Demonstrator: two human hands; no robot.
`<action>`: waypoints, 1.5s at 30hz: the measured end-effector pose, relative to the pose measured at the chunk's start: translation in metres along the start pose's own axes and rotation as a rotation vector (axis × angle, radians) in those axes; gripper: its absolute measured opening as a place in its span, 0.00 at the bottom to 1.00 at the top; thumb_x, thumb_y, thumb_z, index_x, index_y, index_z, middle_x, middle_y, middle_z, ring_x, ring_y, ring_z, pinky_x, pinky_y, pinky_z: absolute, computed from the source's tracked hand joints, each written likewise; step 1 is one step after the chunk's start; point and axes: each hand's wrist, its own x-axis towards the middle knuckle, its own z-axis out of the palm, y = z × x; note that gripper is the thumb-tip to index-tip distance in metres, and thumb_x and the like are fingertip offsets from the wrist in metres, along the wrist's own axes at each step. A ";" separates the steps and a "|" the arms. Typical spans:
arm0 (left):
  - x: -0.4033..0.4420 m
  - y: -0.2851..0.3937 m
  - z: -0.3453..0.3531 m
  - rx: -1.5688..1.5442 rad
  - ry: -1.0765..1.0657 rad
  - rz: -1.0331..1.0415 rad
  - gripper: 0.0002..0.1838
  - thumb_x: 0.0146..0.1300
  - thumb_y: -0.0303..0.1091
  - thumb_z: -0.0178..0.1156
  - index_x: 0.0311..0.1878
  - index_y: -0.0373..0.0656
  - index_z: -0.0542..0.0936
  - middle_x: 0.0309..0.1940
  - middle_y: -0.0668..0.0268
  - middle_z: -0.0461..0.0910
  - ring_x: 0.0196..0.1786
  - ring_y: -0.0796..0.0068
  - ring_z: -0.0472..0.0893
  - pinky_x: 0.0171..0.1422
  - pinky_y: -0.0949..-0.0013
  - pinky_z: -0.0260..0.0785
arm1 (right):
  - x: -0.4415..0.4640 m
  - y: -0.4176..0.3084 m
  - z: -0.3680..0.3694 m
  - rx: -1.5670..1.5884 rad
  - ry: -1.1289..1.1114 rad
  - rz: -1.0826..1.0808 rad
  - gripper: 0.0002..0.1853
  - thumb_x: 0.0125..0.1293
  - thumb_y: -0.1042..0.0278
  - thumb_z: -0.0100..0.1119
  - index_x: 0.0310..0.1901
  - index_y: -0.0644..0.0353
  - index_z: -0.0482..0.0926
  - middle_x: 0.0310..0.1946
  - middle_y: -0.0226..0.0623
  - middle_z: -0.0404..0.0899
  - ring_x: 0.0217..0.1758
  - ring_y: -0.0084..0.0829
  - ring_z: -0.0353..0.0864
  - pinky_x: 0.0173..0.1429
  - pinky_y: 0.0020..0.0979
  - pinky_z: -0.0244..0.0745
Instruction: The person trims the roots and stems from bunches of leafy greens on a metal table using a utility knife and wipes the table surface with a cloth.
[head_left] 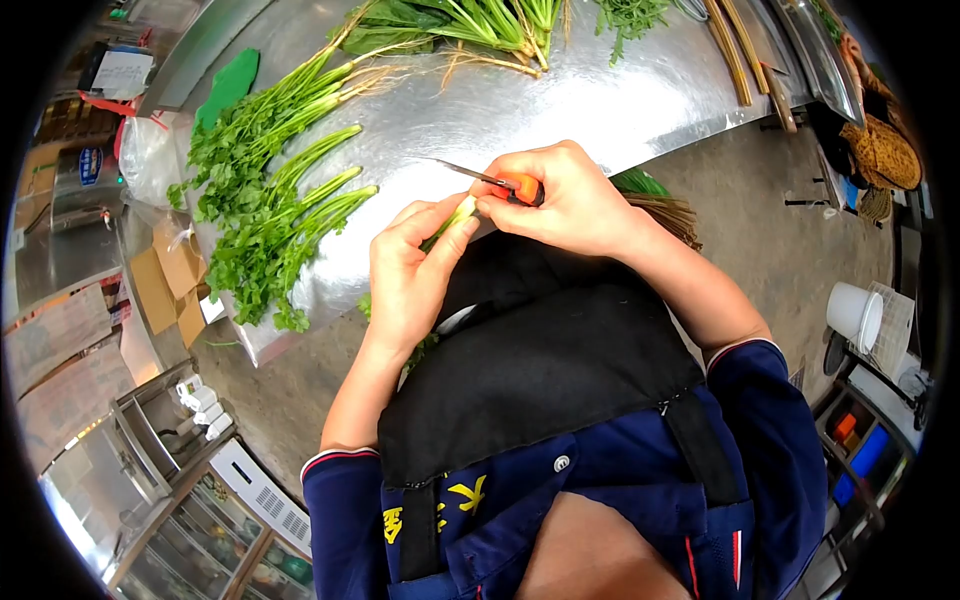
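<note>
My left hand is closed around a bunch of coriander, its pale stem end poking up between thumb and fingers. Some leaves hang below that hand, mostly hidden by it. Close beside it, my right hand grips a small knife with an orange and black handle. The narrow blade points left, above the stem end, and the right fingertips touch or nearly touch the stems. On the steel table, trimmed coriander bunches lie left of my hands, and rooted ones lie behind them.
Leafy greens with roots lie at the table's far side, with finer green leaves to their right. Wooden sticks rest near the right edge. A cardboard box stands left, a white bucket right.
</note>
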 end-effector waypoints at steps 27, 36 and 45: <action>-0.021 0.041 -0.068 0.837 0.264 0.349 0.16 0.53 0.23 0.64 0.47 0.43 0.81 0.34 0.62 0.80 0.36 0.69 0.79 0.41 0.69 0.71 | 0.021 0.037 0.005 -0.007 0.091 0.138 0.14 0.59 0.62 0.59 0.40 0.65 0.77 0.22 0.35 0.76 0.24 0.25 0.77 0.33 0.28 0.72; 0.045 -0.025 -0.124 0.987 0.103 0.400 0.18 0.53 0.34 0.64 0.48 0.40 0.80 0.41 0.58 0.79 0.46 0.58 0.77 0.53 0.61 0.67 | 0.032 0.043 0.003 0.329 0.112 0.345 0.19 0.60 0.67 0.60 0.52 0.61 0.72 0.36 0.33 0.80 0.28 0.21 0.80 0.29 0.19 0.71; 0.109 -0.070 -0.124 0.846 0.268 0.233 0.15 0.56 0.32 0.60 0.47 0.38 0.78 0.47 0.56 0.77 0.53 0.54 0.74 0.57 0.57 0.65 | 0.040 0.080 0.009 0.628 0.164 0.440 0.19 0.59 0.65 0.64 0.48 0.63 0.71 0.30 0.34 0.77 0.26 0.21 0.78 0.27 0.20 0.70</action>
